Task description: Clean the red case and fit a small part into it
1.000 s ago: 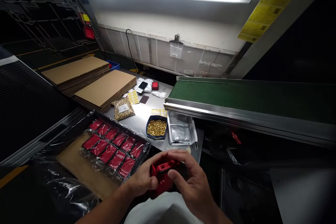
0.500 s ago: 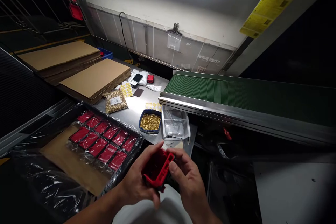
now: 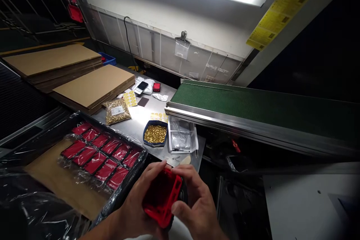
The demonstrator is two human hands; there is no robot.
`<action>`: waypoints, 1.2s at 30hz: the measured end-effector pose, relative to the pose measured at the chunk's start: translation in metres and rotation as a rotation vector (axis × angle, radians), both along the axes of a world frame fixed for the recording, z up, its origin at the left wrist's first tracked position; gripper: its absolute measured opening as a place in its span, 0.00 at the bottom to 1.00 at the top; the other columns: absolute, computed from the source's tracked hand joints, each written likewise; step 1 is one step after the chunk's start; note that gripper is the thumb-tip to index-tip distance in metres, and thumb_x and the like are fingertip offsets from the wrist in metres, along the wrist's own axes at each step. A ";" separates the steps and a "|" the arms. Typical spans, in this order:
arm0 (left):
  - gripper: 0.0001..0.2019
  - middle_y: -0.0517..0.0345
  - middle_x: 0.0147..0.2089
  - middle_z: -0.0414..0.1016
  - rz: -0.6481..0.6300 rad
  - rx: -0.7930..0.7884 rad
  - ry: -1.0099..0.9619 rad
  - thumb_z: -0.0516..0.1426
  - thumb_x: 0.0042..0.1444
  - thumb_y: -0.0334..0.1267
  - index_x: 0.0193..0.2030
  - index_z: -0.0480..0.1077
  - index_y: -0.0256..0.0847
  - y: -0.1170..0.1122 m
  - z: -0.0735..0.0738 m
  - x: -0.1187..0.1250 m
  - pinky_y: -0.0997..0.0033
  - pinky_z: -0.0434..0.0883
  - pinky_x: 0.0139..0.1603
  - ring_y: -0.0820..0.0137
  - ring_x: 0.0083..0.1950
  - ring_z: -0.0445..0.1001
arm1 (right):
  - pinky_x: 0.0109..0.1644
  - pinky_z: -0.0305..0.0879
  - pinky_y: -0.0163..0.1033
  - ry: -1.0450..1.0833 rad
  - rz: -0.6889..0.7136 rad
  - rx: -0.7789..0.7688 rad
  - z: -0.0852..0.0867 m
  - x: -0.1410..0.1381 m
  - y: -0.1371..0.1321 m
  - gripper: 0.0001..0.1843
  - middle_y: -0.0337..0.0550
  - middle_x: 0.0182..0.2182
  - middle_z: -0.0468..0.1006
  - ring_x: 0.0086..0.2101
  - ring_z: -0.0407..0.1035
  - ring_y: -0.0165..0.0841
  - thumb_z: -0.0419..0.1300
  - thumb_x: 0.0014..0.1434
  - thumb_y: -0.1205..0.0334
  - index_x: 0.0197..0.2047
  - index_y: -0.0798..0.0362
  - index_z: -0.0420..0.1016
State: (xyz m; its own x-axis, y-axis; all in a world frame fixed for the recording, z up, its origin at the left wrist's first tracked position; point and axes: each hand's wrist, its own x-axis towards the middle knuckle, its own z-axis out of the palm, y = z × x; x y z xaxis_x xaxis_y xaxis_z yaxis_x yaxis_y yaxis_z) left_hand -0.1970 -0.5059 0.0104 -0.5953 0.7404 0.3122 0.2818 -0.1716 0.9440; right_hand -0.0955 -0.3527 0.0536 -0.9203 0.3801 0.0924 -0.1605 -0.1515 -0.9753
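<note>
A red plastic housing (image 3: 161, 195), hollow and tilted with its open side towards me, is held low at the centre of the view. My left hand (image 3: 135, 202) wraps round its left side and underside. On the other side my right hand (image 3: 198, 198) grips the housing's right edge between thumb and fingers. Just left of my hands, a black film-lined box (image 3: 135, 138) contains rows of red items (image 3: 102, 159) in clear plastic bags. Beyond my hands stands a dark blue tray of small gold-coloured metal parts (image 3: 155, 135).
A white tray with clear bags (image 3: 181, 140) adjoins the blue tray. A green conveyor belt (image 3: 225, 101) runs off to the right. Cardboard stacks (image 3: 94, 84) are at the left. A bag of gold-coloured parts (image 3: 117, 111), a phone (image 3: 141, 87) and sticker sheets (image 3: 130, 98) lie on the metal table.
My hands and the red housing have moved slightly down and left in view, and the housing is turned so that its inside faces me more. The camera view has shifted a little.
</note>
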 end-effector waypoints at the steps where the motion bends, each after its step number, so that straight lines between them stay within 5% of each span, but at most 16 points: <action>1: 0.48 0.46 0.64 0.60 0.011 -0.004 0.023 0.65 0.44 0.65 0.69 0.52 0.53 -0.001 0.000 0.001 0.55 0.66 0.63 0.46 0.63 0.62 | 0.53 0.67 0.45 0.001 -0.004 0.009 0.000 0.000 0.000 0.25 0.49 0.47 0.72 0.47 0.69 0.42 0.67 0.55 0.46 0.53 0.47 0.75; 4: 0.46 0.44 0.64 0.62 0.027 -0.030 0.120 0.63 0.48 0.64 0.69 0.53 0.53 -0.004 0.000 0.003 0.49 0.61 0.67 0.44 0.65 0.60 | 0.49 0.68 0.42 -0.059 -0.051 -0.006 -0.002 0.001 0.000 0.14 0.48 0.41 0.75 0.45 0.70 0.39 0.58 0.65 0.50 0.46 0.48 0.80; 8: 0.44 0.44 0.63 0.65 0.032 -0.051 0.219 0.65 0.49 0.59 0.70 0.53 0.52 -0.005 0.003 0.002 0.50 0.59 0.69 0.45 0.66 0.61 | 0.49 0.66 0.41 -0.069 -0.073 -0.133 -0.011 0.004 0.001 0.21 0.49 0.41 0.75 0.44 0.70 0.38 0.49 0.69 0.51 0.43 0.51 0.80; 14: 0.42 0.43 0.62 0.66 0.053 -0.063 0.189 0.67 0.48 0.57 0.68 0.58 0.51 -0.009 0.002 0.002 0.51 0.62 0.67 0.43 0.66 0.61 | 0.54 0.66 0.46 -0.018 -0.016 0.010 -0.012 0.006 -0.004 0.26 0.50 0.48 0.73 0.49 0.68 0.44 0.67 0.55 0.45 0.53 0.48 0.75; 16: 0.40 0.43 0.62 0.65 0.057 -0.086 0.117 0.68 0.48 0.51 0.67 0.60 0.51 -0.012 -0.004 0.007 0.51 0.64 0.65 0.43 0.65 0.61 | 0.48 0.68 0.42 -0.095 -0.098 -0.010 -0.017 0.002 -0.005 0.16 0.48 0.41 0.76 0.42 0.72 0.39 0.58 0.64 0.47 0.44 0.49 0.78; 18: 0.40 0.43 0.63 0.63 0.062 -0.110 -0.062 0.69 0.46 0.51 0.66 0.62 0.52 -0.015 -0.010 0.014 0.53 0.67 0.63 0.42 0.65 0.62 | 0.45 0.69 0.40 -0.166 -0.162 -0.092 -0.028 0.000 -0.005 0.19 0.46 0.35 0.78 0.38 0.72 0.36 0.51 0.68 0.48 0.40 0.50 0.78; 20: 0.43 0.44 0.63 0.62 0.107 -0.132 -0.283 0.70 0.42 0.56 0.65 0.62 0.52 -0.017 -0.014 0.020 0.54 0.71 0.58 0.42 0.62 0.65 | 0.52 0.68 0.43 -0.156 -0.103 -0.099 -0.044 0.002 -0.004 0.20 0.47 0.42 0.78 0.45 0.72 0.39 0.57 0.64 0.44 0.50 0.49 0.74; 23: 0.49 0.44 0.61 0.64 0.255 -0.153 -0.578 0.69 0.38 0.63 0.65 0.57 0.53 -0.018 -0.015 0.025 0.57 0.77 0.49 0.43 0.56 0.70 | 0.66 0.58 0.49 -0.089 0.159 0.087 -0.072 0.010 -0.010 0.54 0.50 0.63 0.61 0.61 0.59 0.46 0.73 0.45 0.43 0.69 0.43 0.51; 26: 0.50 0.46 0.61 0.66 0.348 -0.155 -0.774 0.70 0.36 0.63 0.64 0.55 0.51 -0.017 -0.014 0.024 0.63 0.77 0.48 0.46 0.58 0.69 | 0.67 0.56 0.48 -0.089 0.183 0.157 -0.089 0.012 -0.020 0.59 0.48 0.65 0.55 0.62 0.56 0.46 0.76 0.42 0.50 0.70 0.41 0.48; 28: 0.48 0.47 0.63 0.64 0.377 -0.094 -0.847 0.67 0.38 0.66 0.63 0.58 0.48 -0.016 -0.013 0.021 0.65 0.75 0.53 0.47 0.62 0.65 | 0.62 0.61 0.47 -0.134 0.166 0.008 -0.091 0.009 -0.026 0.48 0.48 0.59 0.63 0.57 0.62 0.43 0.74 0.46 0.51 0.66 0.43 0.58; 31: 0.34 0.48 0.63 0.66 0.426 -0.024 -1.000 0.59 0.52 0.65 0.58 0.65 0.44 -0.013 -0.008 0.018 0.71 0.74 0.52 0.52 0.63 0.65 | 0.53 0.65 0.43 -0.201 0.346 -0.452 -0.086 0.000 -0.031 0.33 0.48 0.47 0.74 0.45 0.70 0.38 0.68 0.52 0.46 0.57 0.53 0.70; 34: 0.36 0.42 0.62 0.69 0.331 0.099 -1.207 0.54 0.55 0.67 0.59 0.68 0.39 -0.012 -0.003 0.017 0.64 0.72 0.58 0.51 0.62 0.67 | 0.51 0.65 0.43 -0.289 0.662 -0.926 -0.086 -0.005 -0.037 0.38 0.52 0.45 0.76 0.41 0.72 0.38 0.59 0.55 0.34 0.54 0.58 0.72; 36: 0.40 0.40 0.59 0.71 0.199 0.221 -1.393 0.56 0.51 0.69 0.60 0.69 0.40 -0.015 -0.004 0.017 0.53 0.71 0.60 0.48 0.59 0.70 | 0.50 0.67 0.45 -0.361 0.837 -0.971 -0.095 -0.008 -0.035 0.46 0.54 0.46 0.77 0.41 0.73 0.39 0.51 0.53 0.24 0.54 0.58 0.72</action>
